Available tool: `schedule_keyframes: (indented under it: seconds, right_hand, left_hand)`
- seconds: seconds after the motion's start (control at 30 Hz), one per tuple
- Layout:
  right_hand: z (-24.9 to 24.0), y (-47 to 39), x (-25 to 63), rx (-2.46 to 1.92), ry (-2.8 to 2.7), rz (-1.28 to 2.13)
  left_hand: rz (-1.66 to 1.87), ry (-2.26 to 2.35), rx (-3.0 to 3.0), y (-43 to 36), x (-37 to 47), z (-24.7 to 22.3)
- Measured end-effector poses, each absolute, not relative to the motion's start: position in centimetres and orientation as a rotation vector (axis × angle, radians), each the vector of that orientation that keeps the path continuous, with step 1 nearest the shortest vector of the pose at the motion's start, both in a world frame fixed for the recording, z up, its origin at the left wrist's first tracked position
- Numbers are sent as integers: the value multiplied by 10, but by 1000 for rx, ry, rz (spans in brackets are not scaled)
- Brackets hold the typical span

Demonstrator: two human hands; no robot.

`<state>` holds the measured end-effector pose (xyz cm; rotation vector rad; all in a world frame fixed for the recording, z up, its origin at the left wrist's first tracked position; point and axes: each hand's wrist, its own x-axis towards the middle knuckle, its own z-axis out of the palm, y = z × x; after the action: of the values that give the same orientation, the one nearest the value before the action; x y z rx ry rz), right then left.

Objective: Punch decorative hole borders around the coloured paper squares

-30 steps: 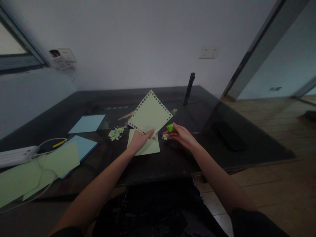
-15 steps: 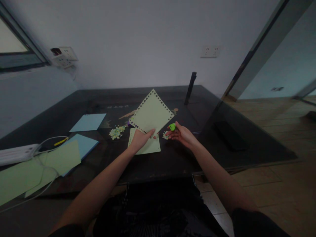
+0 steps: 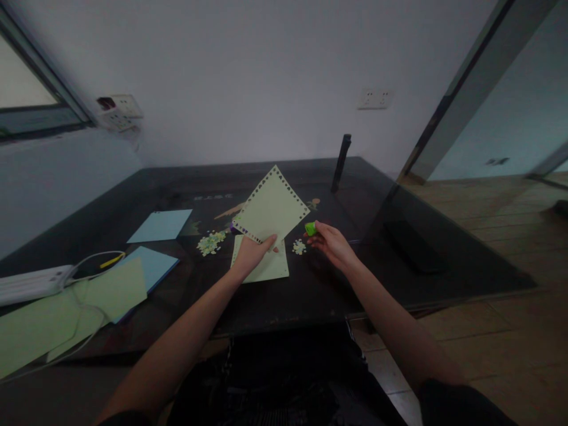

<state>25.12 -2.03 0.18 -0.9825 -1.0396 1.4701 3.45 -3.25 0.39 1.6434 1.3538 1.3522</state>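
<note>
The left hand (image 3: 254,255) pinches a perforated pale green sheet (image 3: 271,207) near its lower corner, holding it tilted above the bench (image 3: 293,307). The right hand (image 3: 332,245) grasps a small green craft punch (image 3: 310,228), just right of that sheet and apart from it. A second green sheet (image 3: 268,271) lies below.

Risks, in my judgement: the margin holes are closely spaced, so an overlapping cut could tear the edge. The single-handed grip may let the paper flex and skew the punch. The loose confetti pile (image 3: 210,242) and smaller confetti heap (image 3: 299,247) could scatter if brushed.

Surface: dark, printed with lettering and a motif. Blue paper (image 3: 162,225), green strips (image 3: 119,287) and a pale cable (image 3: 95,310) occupy the left. Room: dim, with a pale wall (image 3: 248,83), a wall socket (image 3: 375,99) and a wood-toned floor (image 3: 483,337).
</note>
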Motion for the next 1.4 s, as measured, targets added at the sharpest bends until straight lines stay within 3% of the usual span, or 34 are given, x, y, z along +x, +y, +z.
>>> schedule_keyframes:
  seconds: [0.43, 0.63, 0.83, 1.03, 1.4]
  right_hand:
    - [17, -17, 257, -887, -1081, 1298]
    - [24, 36, 288, -983, -1119, 922]
    - [-11, 96, 310, -1364, -1461, 499]
    - [-38, 104, 314, -1687, -1796, 31]
    - [-43, 104, 314, -1768, -1921, -61]
  left_hand:
    - [1391, 1337, 1479, -24, 22, 2]
    - [1338, 1320, 1464, -24, 24, 0]
    - [1331, 1315, 1498, -24, 24, 2]
    - [1283, 1317, 1564, -26, 24, 2]
    - [1244, 1285, 1573, -27, 25, 0]
